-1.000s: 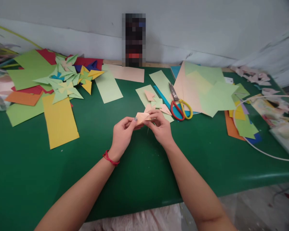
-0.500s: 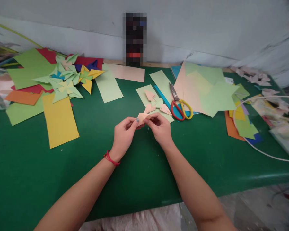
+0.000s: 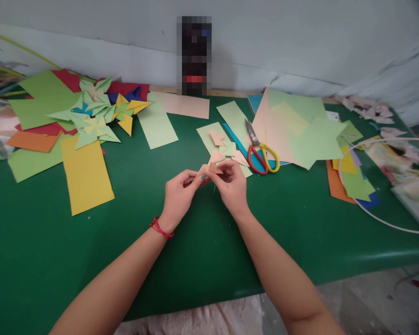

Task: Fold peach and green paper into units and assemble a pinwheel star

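Between my two hands is a small piece of folded peach paper [image 3: 205, 169], held above the green table. My left hand [image 3: 181, 191] pinches its left side, thumb on top. My right hand [image 3: 232, 186] grips the right side, where a pointed flap stands up by the fingers. The paper's underside is hidden by my fingers. Just beyond my hands lies a folded paper flower [image 3: 226, 149] with a light green middle and peach points, resting on pale green sheets. Scissors [image 3: 254, 135] with one red and one yellow handle lie to its right, blades partly apart.
Several folded paper stars [image 3: 96, 123] lie over coloured sheets at the left, near a yellow sheet [image 3: 87, 177]. Large pale green and peach sheets [image 3: 310, 139] spread at the right. A white hoop [image 3: 363, 209] overhangs the right side. A blurred-out dark object [image 3: 194, 56] stands against the wall.
The peach paper has been bent, so a pointed flap now rises at its right side. My fingers have shifted slightly around it. The things on the table have stayed put.
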Available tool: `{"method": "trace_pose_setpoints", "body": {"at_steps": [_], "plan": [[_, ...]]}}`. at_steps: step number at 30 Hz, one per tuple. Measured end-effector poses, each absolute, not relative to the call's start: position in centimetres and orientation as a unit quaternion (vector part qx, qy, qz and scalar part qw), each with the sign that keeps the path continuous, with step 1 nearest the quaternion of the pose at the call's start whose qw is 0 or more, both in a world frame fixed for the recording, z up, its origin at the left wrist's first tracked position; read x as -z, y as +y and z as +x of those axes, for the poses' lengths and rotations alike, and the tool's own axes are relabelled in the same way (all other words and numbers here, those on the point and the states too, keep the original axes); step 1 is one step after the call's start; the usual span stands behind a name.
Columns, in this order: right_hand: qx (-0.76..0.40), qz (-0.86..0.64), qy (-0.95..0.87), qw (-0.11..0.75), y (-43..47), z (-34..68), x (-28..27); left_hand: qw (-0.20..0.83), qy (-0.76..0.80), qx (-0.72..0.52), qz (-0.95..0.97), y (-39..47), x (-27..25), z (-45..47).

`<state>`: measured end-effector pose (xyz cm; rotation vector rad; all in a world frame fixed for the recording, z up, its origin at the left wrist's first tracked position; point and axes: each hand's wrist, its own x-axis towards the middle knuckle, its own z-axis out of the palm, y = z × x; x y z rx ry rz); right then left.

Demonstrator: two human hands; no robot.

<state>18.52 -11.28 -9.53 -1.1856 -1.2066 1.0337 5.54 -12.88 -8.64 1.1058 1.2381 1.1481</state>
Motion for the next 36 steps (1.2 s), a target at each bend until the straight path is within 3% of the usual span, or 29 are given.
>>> {"method": "trace_pose_setpoints", "body": {"at_steps": [8, 14, 20, 28, 36], "plan": [[-0.501, -0.496, -0.527, 0.475, -10.8, 19.3, 9.5, 0.537, 0.516, -0.467, 0.477, -12.9, 8.6, 5.5], [-0.463, -0.518, -0.534, 0.482, -11.2, 18.9, 9.2, 0.464, 0.562, -0.403, 0.554, -12.9, 8.3, 5.4], [-0.460, -0.514, -0.533, 0.490, -11.3, 18.8, 9.3, 0.527, 0.528, -0.420, 0.516, -12.9, 8.0, 5.5], [-0.440, -0.520, -0.543, 0.492, -11.2, 18.9, 9.2, 0.521, 0.540, -0.415, 0.514, -12.8, 8.1, 5.6], [-0.465, -0.523, -0.515, 0.495, -10.5, 20.0, 9.5, 0.378, 0.557, -0.431, 0.601, -13.0, 7.9, 4.9]]}}
